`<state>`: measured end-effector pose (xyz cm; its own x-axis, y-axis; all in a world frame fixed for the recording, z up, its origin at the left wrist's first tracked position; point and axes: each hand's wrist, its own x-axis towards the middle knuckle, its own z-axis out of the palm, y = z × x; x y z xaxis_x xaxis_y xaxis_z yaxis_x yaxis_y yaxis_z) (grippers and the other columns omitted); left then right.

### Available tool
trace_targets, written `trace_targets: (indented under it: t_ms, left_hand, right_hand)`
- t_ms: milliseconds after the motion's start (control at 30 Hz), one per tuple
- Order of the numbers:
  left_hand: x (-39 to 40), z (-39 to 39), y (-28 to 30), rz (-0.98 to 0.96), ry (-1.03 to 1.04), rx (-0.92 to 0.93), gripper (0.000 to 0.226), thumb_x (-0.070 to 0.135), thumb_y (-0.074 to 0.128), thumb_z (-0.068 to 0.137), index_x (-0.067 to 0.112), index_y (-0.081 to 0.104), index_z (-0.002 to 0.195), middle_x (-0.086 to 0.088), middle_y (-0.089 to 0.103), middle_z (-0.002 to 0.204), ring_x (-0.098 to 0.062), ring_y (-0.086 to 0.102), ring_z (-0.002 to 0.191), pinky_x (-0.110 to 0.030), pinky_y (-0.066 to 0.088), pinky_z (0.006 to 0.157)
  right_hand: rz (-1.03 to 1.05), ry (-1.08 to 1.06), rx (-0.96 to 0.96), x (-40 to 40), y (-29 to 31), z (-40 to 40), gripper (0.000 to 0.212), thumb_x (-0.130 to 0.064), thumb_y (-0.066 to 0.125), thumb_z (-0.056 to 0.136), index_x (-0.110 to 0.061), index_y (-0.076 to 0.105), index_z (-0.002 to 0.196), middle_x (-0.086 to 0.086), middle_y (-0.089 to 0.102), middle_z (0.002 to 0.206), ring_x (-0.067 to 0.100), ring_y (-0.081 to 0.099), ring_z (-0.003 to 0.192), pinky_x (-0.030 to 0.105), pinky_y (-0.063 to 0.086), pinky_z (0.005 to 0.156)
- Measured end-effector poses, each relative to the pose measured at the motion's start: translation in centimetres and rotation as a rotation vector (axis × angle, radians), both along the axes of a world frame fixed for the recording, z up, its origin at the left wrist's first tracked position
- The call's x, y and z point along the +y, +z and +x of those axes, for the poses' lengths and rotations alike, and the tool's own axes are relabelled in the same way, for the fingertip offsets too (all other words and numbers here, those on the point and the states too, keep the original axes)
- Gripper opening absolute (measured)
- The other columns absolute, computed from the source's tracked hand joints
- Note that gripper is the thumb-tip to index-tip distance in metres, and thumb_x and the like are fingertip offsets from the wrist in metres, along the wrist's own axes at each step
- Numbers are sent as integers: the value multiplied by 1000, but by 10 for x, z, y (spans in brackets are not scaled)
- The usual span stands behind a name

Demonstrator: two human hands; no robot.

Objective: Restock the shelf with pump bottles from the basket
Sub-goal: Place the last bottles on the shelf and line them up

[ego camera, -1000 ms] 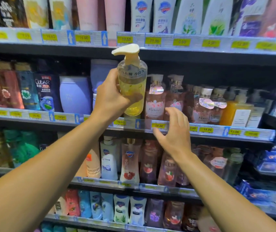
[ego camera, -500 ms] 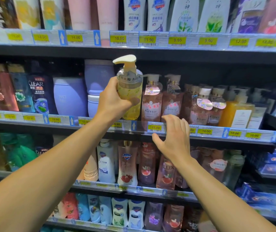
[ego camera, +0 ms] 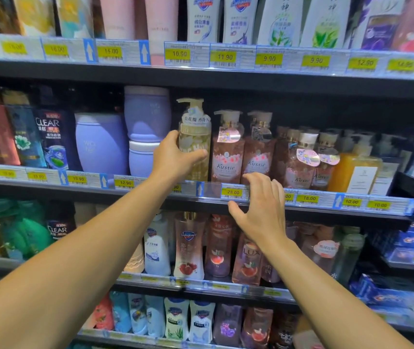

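Your left hand [ego camera: 175,157] is wrapped around the yellow pump bottle [ego camera: 195,144], thumb across its front and fingers curled behind, and the bottle stands upright in the centre of the frame at the front of the middle shelf [ego camera: 226,197], just left of the pink Kustie bottles [ego camera: 228,152] and right of the stacked lavender tubs [ego camera: 145,129]. Its base looks to be at or on the shelf board, though your hand and the price rail hide the contact, so you cannot call it set down for certain. Your right hand [ego camera: 261,207] holds nothing: its fingers are spread and lightly bent, hovering in front of the shelf edge by the 28.00 price tag [ego camera: 233,192], below the pink bottles. So this one bottle is nearly placed; what remains is to let go, perhaps nudge it back into line, and go for more. The basket is out of view, so how many bottles are left cannot be told. Against the frames a second and half a second ago, the bottle has come down from being lifted high before the upper shelf's price rail into the gap on the middle shelf, and its pump head now sits under the shelf above. Your right hand has stayed near the shelf edge, and the view has drawn closer.
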<state>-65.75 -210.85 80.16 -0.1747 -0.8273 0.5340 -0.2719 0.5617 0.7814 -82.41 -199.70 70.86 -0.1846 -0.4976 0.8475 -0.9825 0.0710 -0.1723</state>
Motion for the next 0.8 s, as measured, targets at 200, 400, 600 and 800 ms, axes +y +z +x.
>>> trace_targets:
  t_ms: [200,400,600,800]
  left_hand:
    - [1,-8,2,42,83,-87,55,44,74,79,11,50,116,-6,63,115,-29,59,101,-47,52,88]
    - [6,-9,-8,-20,110,-236,61,33,81,75,11,44,118,-7,62,115,-31,58,103,-44,51,85]
    - [1,-12,-5,7,121,-305,56,34,78,79,9,41,112,-12,61,115,-33,58,103,-44,50,82]
    - [-2,-14,-7,1,140,-320,56,39,78,79,10,41,109,-12,61,114,-33,58,103,-40,47,76]
  right_hand:
    - [6,7,-12,1,-1,1,54,-36,69,78,-14,50,124,1,52,123,23,47,114,47,26,113]
    - [20,13,-22,2,0,1,53,-36,69,79,-14,50,123,0,52,122,22,46,115,44,23,115]
    - [27,23,-37,5,2,2,53,-34,69,79,-14,50,123,0,52,122,22,46,113,46,30,111]
    - [5,113,-172,9,25,9,58,-30,70,81,-14,46,131,1,46,130,21,45,116,37,43,96]
